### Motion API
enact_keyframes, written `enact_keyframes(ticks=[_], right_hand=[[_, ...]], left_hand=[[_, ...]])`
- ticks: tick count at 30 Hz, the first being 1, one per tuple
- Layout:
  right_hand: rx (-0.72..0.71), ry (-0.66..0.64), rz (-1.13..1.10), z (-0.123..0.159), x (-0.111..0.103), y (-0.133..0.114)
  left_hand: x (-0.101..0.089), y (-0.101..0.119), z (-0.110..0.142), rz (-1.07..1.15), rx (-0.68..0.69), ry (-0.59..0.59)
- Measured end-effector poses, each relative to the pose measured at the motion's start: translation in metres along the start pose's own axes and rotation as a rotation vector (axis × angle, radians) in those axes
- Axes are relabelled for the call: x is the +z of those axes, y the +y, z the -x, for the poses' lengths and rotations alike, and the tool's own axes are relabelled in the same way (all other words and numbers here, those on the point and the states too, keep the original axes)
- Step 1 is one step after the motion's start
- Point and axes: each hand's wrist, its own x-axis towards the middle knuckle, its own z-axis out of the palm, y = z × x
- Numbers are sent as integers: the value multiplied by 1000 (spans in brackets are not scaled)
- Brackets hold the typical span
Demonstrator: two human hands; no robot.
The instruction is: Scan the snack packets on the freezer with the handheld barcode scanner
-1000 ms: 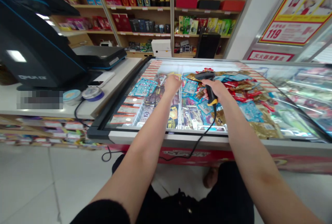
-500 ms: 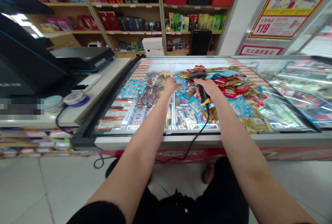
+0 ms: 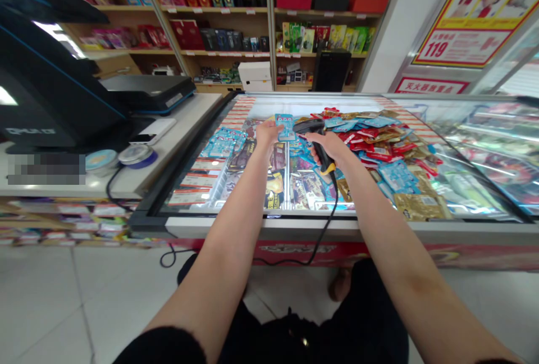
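My left hand [image 3: 268,132] is closed on the edge of a blue snack packet [image 3: 286,127], held up above the glass top of the freezer [image 3: 219,187]. Wrapped round the handle of a black and yellow barcode scanner [image 3: 322,150] is my right hand [image 3: 330,146]. The scanner's head points left at the packet, a small gap away. To the right of the scanner spreads a heap of red, gold and blue snack packets [image 3: 381,148]. A smaller group of blue packets [image 3: 224,142] lies on the glass left of my left hand.
The scanner's black cable [image 3: 322,237] hangs over the freezer's front edge. On the left counter [image 3: 168,139] stand a dark scale-like machine [image 3: 145,91], a phone [image 3: 143,139] and two round tubs [image 3: 137,156]. Stocked shelves [image 3: 227,10] line the back wall.
My left hand has lifted the blue packet off the heap's left side and now holds it upright. My right hand has brought the scanner slightly left, towards it. The whole view has shifted slightly.
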Motion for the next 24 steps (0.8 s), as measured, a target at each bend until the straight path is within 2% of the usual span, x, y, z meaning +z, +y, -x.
enact_keyframes(ticks=[7, 24], right_hand=[[6, -5, 5, -2, 1, 3], [42, -6, 9, 5, -3, 2]], left_hand=[[-1, 7, 5, 47, -34, -15], [1, 1, 4, 64, -22, -19]])
